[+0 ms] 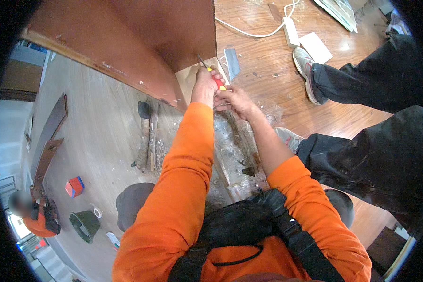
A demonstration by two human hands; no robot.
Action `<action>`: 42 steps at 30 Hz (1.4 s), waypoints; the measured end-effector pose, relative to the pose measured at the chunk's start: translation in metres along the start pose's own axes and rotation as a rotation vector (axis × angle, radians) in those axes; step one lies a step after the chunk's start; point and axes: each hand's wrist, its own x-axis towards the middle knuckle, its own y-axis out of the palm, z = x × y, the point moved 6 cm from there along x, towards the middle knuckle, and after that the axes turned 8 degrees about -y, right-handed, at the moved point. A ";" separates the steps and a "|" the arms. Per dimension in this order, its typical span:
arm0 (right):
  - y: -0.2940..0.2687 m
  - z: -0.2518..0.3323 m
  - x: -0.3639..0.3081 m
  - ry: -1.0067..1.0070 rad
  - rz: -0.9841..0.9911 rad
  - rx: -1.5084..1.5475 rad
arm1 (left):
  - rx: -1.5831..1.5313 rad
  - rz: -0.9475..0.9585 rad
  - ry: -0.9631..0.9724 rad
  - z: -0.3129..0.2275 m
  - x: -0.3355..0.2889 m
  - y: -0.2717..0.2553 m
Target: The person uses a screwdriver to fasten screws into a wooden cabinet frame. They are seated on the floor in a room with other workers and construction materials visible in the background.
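Left hand [204, 87] clamped on a red-and-yellow-handled tool [215, 79], right hand [234, 101] pinching its handle, beside brown panel [141, 42].

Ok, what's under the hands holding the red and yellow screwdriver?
Under the left hand and right hand: pale board and debris-strewn floor strip. Directly beneath is covered.

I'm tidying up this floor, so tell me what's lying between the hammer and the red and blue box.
In the head view, only bare pale floor lies between the hammer and the red and blue box, apart from a few small chips close to the hammer.
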 end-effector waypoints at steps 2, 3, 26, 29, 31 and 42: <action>0.009 0.013 -0.015 0.214 0.140 0.385 | -0.091 0.199 -0.048 0.005 0.004 -0.001; 0.012 0.020 -0.017 0.223 0.122 0.381 | -0.094 0.322 -0.081 0.004 0.005 -0.008; 0.005 0.001 0.000 -0.304 -0.323 -0.847 | 0.464 -0.663 0.319 -0.008 -0.018 -0.016; 0.007 -0.013 0.002 0.197 0.160 -0.136 | 0.200 -0.363 0.202 -0.003 -0.009 -0.018; 0.026 0.010 -0.017 0.295 0.343 0.079 | 0.093 -0.108 0.078 -0.007 0.002 -0.024; 0.018 -0.007 -0.006 0.185 0.109 0.150 | 0.171 -0.154 0.103 -0.007 0.002 -0.030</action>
